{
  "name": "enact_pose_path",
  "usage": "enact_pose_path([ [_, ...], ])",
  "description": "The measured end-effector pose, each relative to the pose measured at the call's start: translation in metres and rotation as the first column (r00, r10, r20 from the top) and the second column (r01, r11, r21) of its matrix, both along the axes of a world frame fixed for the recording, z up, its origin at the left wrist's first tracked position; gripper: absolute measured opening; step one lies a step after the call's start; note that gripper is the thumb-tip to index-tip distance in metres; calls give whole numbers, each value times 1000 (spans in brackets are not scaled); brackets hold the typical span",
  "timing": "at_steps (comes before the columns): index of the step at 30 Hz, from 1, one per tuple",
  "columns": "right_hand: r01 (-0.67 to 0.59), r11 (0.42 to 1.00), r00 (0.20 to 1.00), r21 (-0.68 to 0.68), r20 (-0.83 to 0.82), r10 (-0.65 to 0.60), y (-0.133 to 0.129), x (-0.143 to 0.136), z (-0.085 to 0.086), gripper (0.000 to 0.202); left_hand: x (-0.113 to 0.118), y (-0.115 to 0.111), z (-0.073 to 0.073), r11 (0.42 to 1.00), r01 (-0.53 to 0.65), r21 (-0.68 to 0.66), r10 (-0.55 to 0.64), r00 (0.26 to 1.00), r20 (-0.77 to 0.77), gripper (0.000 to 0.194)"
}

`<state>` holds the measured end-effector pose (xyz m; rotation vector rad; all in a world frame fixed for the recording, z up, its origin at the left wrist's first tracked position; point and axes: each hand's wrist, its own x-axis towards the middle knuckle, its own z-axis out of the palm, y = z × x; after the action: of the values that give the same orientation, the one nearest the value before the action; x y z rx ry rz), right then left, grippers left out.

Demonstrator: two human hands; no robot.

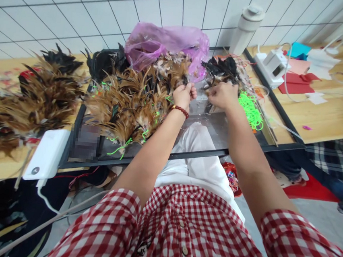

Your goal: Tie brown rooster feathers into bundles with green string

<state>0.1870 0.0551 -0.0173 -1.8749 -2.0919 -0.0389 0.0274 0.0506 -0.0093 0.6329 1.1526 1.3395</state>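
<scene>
A dark-framed tray (199,153) holds a large heap of brown feathers (129,96) with bits of bright green string among them. My left hand (185,95), with a beaded bracelet on the wrist, is closed at the heap's right edge; dark feather tips show at its fingers. Beside a smaller pile of black feathers (222,68), my right hand (223,96) has its fingers bent down and pressed together, what they hold being hidden. A bundle of green string (250,111) lies just right of that hand. Behind the brown heap rests a pink plastic bag (170,41).
More brown feathers (40,99) cover the table at left, near a white power bank (46,155) with a cable. A white bottle (246,30) stands at the back. To the right are a power strip (270,67), red paper (295,82) and a person's plaid clothing (328,164).
</scene>
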Motion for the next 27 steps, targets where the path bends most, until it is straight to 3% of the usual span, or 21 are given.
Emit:
enact_pose_path([
  [5, 16, 990, 995, 138, -99, -2, 5, -4, -4, 43, 0, 1, -1, 998, -58, 3, 58, 998, -29, 17],
  [9, -35, 994, 998, 102, -47, 40, 13, -13, -12, 42, 1, 1, 0, 999, -36, -8, 35, 997, -69, 19],
  [13, -134, 987, 991, 90, 14, 133, 5, -13, -1, 37, 0, 5, -6, 1000, 7, 22, -4, 990, -139, 21],
  [18, -231, 970, 973, 79, 47, 228, -10, -16, 14, 39, -4, 11, -14, 992, -30, 121, 59, 968, -244, 20],
  [23, -233, 967, 972, 99, 49, 229, -13, -18, 14, 41, -5, 6, -8, 997, 71, 35, -58, 958, -282, 25],
  [27, -226, 969, 973, 96, 68, 220, -14, -19, 15, 44, -5, 2, -6, 981, 188, 43, -157, 910, -384, 36],
])
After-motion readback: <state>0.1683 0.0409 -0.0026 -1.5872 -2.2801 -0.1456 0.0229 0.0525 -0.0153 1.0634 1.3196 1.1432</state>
